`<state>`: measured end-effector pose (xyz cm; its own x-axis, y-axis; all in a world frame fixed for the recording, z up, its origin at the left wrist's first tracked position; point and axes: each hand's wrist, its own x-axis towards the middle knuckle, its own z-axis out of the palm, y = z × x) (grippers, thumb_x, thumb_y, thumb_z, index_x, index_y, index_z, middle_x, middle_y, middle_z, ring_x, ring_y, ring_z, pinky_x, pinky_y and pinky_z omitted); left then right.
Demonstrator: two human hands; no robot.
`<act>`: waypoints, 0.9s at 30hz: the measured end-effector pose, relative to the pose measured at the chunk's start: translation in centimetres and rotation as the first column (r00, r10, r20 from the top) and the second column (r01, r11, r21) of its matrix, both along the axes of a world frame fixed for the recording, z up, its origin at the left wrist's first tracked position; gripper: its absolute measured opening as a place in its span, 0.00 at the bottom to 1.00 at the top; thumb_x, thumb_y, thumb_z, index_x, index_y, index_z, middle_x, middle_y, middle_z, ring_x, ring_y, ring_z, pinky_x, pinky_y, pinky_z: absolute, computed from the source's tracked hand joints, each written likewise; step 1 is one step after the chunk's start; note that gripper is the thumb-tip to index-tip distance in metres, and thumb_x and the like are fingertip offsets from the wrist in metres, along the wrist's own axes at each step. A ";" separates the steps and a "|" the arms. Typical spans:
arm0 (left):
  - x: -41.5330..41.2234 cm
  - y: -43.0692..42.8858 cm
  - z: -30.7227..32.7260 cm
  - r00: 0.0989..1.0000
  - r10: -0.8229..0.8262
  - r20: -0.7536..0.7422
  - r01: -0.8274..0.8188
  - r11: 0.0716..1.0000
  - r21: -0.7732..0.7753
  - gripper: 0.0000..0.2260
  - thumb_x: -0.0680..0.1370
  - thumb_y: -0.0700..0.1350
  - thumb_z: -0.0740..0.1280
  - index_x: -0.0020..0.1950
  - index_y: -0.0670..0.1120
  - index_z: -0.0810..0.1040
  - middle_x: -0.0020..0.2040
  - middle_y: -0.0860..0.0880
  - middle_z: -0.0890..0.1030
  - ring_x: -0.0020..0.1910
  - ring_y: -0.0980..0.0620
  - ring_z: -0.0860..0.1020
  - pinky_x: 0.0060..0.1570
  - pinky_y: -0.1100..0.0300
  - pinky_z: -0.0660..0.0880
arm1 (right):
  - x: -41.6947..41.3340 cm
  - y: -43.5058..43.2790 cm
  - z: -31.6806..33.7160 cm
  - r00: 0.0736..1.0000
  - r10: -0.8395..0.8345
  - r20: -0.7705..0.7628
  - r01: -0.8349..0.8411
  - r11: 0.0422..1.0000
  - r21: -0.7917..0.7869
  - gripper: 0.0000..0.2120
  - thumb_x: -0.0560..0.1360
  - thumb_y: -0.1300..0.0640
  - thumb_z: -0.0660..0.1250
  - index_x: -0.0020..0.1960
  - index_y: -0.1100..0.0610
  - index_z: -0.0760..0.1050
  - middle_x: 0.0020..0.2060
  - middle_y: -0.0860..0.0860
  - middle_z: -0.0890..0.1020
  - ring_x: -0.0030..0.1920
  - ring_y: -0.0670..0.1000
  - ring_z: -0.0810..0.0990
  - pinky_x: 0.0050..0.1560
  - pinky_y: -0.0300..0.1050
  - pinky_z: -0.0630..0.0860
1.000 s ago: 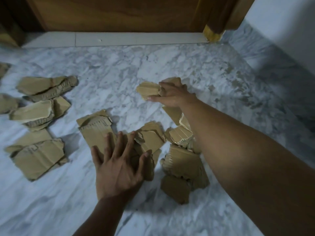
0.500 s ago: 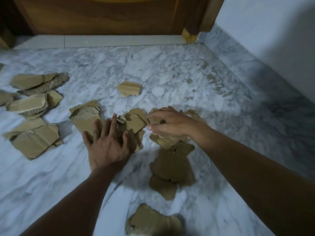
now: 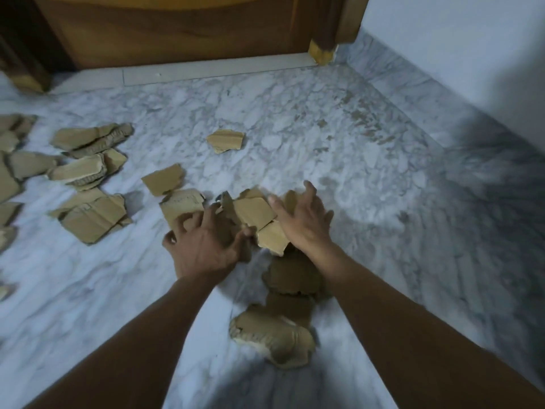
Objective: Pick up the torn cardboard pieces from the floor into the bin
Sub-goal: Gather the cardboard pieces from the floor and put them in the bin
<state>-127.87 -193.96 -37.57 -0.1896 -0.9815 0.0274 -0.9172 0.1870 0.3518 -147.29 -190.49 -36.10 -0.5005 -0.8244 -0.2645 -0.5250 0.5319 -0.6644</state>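
Torn brown cardboard pieces lie scattered on the marble floor (image 3: 339, 137). A central pile (image 3: 255, 212) sits between my hands. My left hand (image 3: 203, 246) lies on the pile's left side, its fingers curled over the pieces and its thumb hooked under one. Against the pile's right side rests my right hand (image 3: 303, 222), with its fingers spread. One small piece (image 3: 225, 140) lies alone farther away. More pieces (image 3: 274, 338) trail toward me between my forearms. No bin is in view.
Several cardboard pieces (image 3: 91, 216) are spread along the left side of the floor, out to the frame's edge. A wooden door (image 3: 177, 25) closes off the far side. A white wall (image 3: 457, 39) with a marble skirting runs along the right.
My right hand left the small far piece on the floor and came back to the central pile. My left hand's fingers curled tighter over the pile.
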 end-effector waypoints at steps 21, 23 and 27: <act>4.1 2.5 0.7 0.989 -0.080 0.123 0.052 0.974 0.220 0.37 0.74 0.73 0.58 0.78 0.57 0.54 0.80 0.48 0.55 0.75 0.35 0.56 0.68 0.37 0.60 | 7.1 1.5 -0.4 0.865 0.122 -0.487 -0.089 0.992 0.091 0.30 0.82 0.36 0.51 0.71 0.59 0.64 0.64 0.61 0.69 0.58 0.62 0.76 0.44 0.50 0.70; 3.9 3.4 0.1 0.989 -0.118 0.085 0.100 0.977 0.187 0.30 0.78 0.63 0.62 0.77 0.57 0.58 0.78 0.50 0.59 0.71 0.36 0.61 0.63 0.42 0.63 | 7.5 1.5 -0.2 0.885 0.118 -0.451 -0.082 0.992 0.097 0.30 0.82 0.36 0.53 0.71 0.59 0.64 0.64 0.60 0.69 0.57 0.63 0.79 0.42 0.48 0.69; 3.5 4.0 0.6 0.977 -0.103 -0.185 0.141 0.970 0.200 0.35 0.64 0.49 0.59 0.73 0.52 0.70 0.74 0.51 0.68 0.66 0.40 0.68 0.62 0.59 0.57 | 7.2 1.5 -0.6 0.966 -0.006 -0.258 0.016 0.999 0.038 0.29 0.77 0.34 0.62 0.66 0.56 0.67 0.59 0.57 0.77 0.54 0.63 0.81 0.44 0.49 0.73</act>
